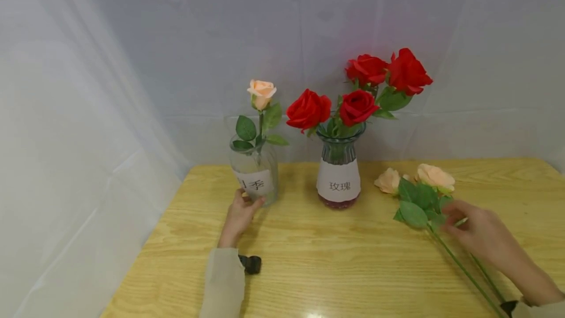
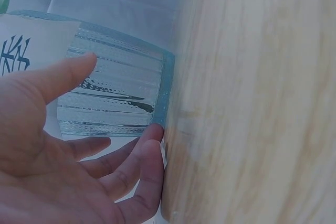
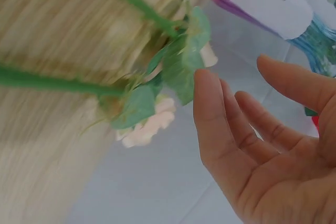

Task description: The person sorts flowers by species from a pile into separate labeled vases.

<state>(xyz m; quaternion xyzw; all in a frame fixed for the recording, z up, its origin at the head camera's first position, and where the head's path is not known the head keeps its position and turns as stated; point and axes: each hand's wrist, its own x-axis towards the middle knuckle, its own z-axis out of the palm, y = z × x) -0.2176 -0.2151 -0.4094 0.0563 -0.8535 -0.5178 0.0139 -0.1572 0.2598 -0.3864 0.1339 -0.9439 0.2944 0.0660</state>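
My left hand [image 1: 240, 215] holds the lower part of a clear glass vase [image 2: 121, 85] at the left, thumb in front and fingers at its side. One peach rose [image 1: 262, 93] with green leaves stands in this vase, which bears a white label [image 1: 259, 183]. Over at the right, my right hand [image 1: 478, 229] hovers by the leaves of peach roses [image 1: 434, 176] lying on the table. The right wrist view shows the thumb and fingers [image 3: 212, 114] apart, with nothing between them, beside the green leaves [image 3: 181, 66].
A blue-green and purple glass vase [image 1: 339, 201] with a white label stands in the middle, holding several red roses [image 1: 358, 108]. The wooden table [image 1: 335, 259] ends at a pale sheet [image 1: 198, 53] hung behind and at the left.
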